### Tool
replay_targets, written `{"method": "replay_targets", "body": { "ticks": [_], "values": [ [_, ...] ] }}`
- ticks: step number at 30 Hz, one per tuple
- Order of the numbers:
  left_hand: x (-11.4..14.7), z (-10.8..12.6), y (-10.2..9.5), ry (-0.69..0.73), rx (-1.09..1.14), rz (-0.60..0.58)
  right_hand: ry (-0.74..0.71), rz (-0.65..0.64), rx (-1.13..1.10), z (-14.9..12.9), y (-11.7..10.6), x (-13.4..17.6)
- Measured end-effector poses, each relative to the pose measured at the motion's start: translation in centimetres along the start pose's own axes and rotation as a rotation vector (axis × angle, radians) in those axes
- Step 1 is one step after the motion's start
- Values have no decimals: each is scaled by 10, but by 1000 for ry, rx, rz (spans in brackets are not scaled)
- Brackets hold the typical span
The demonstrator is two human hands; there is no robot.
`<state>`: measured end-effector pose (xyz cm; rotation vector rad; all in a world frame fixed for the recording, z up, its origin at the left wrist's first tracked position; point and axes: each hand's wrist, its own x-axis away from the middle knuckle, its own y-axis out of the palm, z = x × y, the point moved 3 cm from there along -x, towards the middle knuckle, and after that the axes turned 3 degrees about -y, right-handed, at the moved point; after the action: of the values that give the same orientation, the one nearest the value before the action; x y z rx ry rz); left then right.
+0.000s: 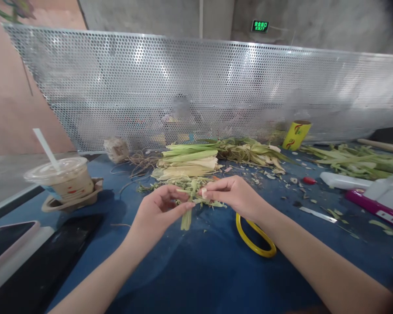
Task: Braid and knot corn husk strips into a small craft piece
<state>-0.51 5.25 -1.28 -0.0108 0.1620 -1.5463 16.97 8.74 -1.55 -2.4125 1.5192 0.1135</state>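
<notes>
On a blue tabletop (190, 270), two bare hands met near the middle, just in front of a neat stack of pale and green husks (190, 159). The left hand (163, 207) was half curled, a gap showing between fingers and thumb; its thumb lay across a green husk strip (186, 220) whose end hung down below it, though how firmly the strip was gripped could not be told. The right hand (237, 194) had thumb and fingers pinched together on a small pale scrap (204, 193), right beside the upper part of the strip. Under the right wrist, a yellow loop handle (265, 251) rested on the table. Loose greenery lay directly behind the hands, and a heap of drier husks (252, 152) spread to the right of the stack. Farther right were a yellow tube (295, 135), a small red object (309, 180) and a white and purple tool (376, 208). At left stood a lidded drink cup (67, 176) with a straw, set in a cardboard holder (75, 203). A perforated metal screen (199, 74) ran along the back.
</notes>
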Motion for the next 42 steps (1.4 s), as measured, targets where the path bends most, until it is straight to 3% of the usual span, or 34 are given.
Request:
{"method": "replay_targets", "body": {
  "ticks": [14,17,22,27,33,39,42],
  "values": [
    [0,-9,-1,-140,186,-11,-17,28,-151,3,14,4],
    [0,-6,2,-94,76,-88,-32,64,-165,6,10,2],
    [0,3,-3,194,-370,-62,-26,5,-153,8,1,-1],
    [-1,5,-5,186,-587,-183,-15,-158,-65,1,4,2],
    [2,4,2,132,-365,-383,-13,-247,-85,-4,10,5],
    [7,-5,3,-234,67,-324,-4,-242,-43,-6,9,7],
    [5,-7,2,-261,173,-261,6,-228,15,-6,8,6]
  ]
}}
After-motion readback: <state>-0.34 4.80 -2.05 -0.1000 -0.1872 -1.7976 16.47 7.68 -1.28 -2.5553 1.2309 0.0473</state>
